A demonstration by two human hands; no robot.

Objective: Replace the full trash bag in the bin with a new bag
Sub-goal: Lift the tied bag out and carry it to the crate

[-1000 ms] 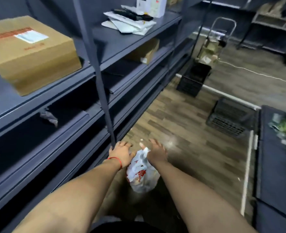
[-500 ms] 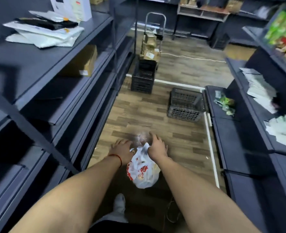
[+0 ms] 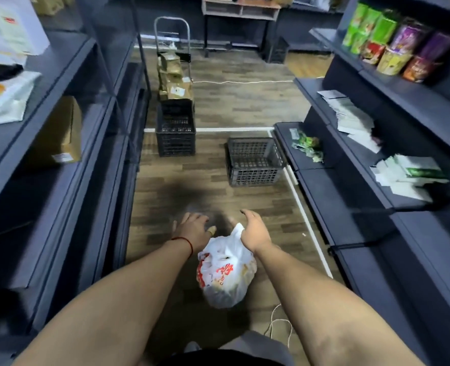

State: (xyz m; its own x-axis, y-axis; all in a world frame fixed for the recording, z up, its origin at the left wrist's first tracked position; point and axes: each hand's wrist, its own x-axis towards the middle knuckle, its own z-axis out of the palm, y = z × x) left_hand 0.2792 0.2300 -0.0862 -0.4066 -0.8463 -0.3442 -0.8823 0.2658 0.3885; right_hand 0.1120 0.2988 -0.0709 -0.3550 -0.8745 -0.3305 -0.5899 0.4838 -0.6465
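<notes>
Storeroom aisle, wood-plank floor point(image 3: 218, 107), flanked by two runs of dark grey metal shelving: left run point(image 3: 68, 143), right run point(image 3: 393, 159).

Left run: brown cardboard box point(image 3: 60, 136) on a middle shelf; white mailer bags point(image 3: 2, 99) on the shelf above.

Right run: green, purple and orange snack packets point(image 3: 395, 46) on the top shelf; white paper packets point(image 3: 406, 178) lower down.

Floor, far end: metal hand trolley point(image 3: 175, 62) loaded with tan parcels, standing behind a tall black plastic crate point(image 3: 176, 133). A lower grey mesh crate point(image 3: 254, 161) sits to its right, near the right run.

Foreground: full white plastic trash bag with red print point(image 3: 225, 273), hanging above the floor between the person's forearms.

Right hand point(image 3: 254, 231): fingers gathered on the bag's bunched neck, carrying it.

Left hand point(image 3: 193, 228): just beside the neck, fingers spread and loose; contact with the bag cannot be judged. Red string bracelet point(image 3: 185, 241) at this wrist.
</notes>
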